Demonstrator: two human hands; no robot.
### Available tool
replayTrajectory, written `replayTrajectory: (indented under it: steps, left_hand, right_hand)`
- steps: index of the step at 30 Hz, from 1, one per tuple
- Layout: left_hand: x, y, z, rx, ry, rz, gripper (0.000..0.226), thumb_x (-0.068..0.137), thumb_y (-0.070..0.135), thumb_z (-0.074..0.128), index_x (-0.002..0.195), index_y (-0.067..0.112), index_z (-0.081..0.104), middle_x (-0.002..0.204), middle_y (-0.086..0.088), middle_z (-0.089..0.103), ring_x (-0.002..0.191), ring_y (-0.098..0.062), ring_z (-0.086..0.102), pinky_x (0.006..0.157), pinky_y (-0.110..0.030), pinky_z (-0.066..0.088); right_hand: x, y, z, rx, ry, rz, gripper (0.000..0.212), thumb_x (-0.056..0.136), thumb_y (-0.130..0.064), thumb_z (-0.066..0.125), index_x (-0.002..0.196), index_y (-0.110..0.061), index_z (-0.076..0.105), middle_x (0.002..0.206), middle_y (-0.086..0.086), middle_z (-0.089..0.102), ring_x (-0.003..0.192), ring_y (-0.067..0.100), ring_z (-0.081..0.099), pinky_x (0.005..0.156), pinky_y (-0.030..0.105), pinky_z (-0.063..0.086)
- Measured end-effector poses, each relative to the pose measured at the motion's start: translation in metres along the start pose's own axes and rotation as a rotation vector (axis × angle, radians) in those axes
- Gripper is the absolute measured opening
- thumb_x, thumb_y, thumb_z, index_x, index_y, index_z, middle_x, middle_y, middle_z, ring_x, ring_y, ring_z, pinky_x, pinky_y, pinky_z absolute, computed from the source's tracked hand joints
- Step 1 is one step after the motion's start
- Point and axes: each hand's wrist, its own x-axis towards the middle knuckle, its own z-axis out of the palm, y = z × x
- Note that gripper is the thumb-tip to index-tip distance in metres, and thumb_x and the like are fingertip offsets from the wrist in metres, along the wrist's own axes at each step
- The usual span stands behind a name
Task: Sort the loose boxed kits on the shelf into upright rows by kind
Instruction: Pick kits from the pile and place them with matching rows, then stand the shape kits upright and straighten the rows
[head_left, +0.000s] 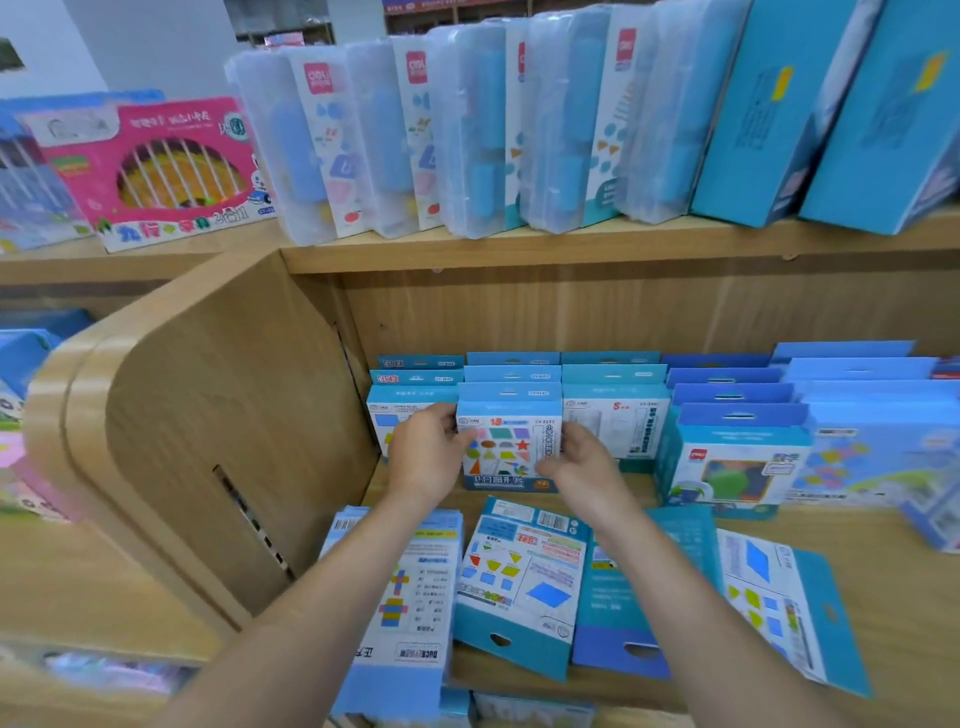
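Both hands held one upright kit (509, 447) between them: left hand (428, 457) gripped its left edge, right hand (582, 462) its right.

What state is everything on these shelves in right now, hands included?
Shapes kit: upright at the front of its row, held by both side edges.
Left hand: grips the kit's left edge.
Right hand: grips the kit's right edge.
Loose kits: lying flat in front of the rows.
Blue kit row: upright, facing forward.
Clear cases: standing on edge, side by side.
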Motion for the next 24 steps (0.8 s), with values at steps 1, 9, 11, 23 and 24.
replayTrajectory:
  steps: [1,9,11,23,24]
  left_hand:
    - [-0.001,0.001,0.000,-0.001,0.003,0.005,0.022,0.084,0.020,0.070,0.106,0.017,0.068,0.101,0.003,0.073,0.092,-0.011,0.067,0.080,-0.035,0.056]
    - [-0.014,0.014,-0.012,0.097,-0.038,-0.043,0.054,0.084,0.033,0.069,0.130,0.016,0.049,0.120,0.003,0.065,0.105,-0.016,0.062,0.083,-0.032,0.052]
    - [-0.027,0.024,-0.017,0.169,-0.012,-0.002,0.060,0.085,0.032,0.067,0.137,0.019,0.041,0.127,0.003,0.059,0.111,-0.016,0.058,0.082,-0.030,0.047]
    - [-0.131,0.121,0.056,0.087,-0.205,0.523,0.025,0.082,0.039,0.055,0.097,0.025,0.070,0.105,0.014,0.067,0.094,-0.001,0.058,0.081,-0.024,0.048]
    - [-0.139,0.127,0.067,0.120,-0.201,0.557,0.027,0.083,0.041,0.052,0.096,0.025,0.070,0.105,0.013,0.067,0.095,-0.004,0.060,0.082,-0.026,0.048]
  right_hand:
    - [-0.002,-0.002,-0.001,-0.002,-0.010,0.004,0.038,0.087,-0.003,0.058,0.121,-0.018,0.051,0.122,-0.003,0.062,0.104,0.010,0.058,0.085,0.025,0.045]
    - [-0.038,-0.008,-0.037,-0.110,0.088,-0.090,0.056,0.092,-0.008,0.054,0.144,-0.016,0.034,0.138,0.001,0.047,0.125,0.013,0.046,0.105,0.029,0.036]
    - [-0.053,-0.001,-0.057,-0.129,0.148,-0.144,0.049,0.091,-0.007,0.055,0.137,-0.017,0.043,0.133,0.001,0.054,0.119,0.012,0.052,0.105,0.031,0.040]
    - [-0.112,0.073,-0.200,-0.240,0.359,-0.182,0.039,0.084,0.003,0.056,0.099,-0.032,0.059,0.098,-0.008,0.065,0.093,0.010,0.063,0.084,0.025,0.049]
    - [-0.115,0.078,-0.209,-0.254,0.343,-0.171,0.038,0.084,0.003,0.057,0.103,-0.030,0.059,0.099,-0.006,0.065,0.095,0.012,0.063,0.085,0.024,0.047]
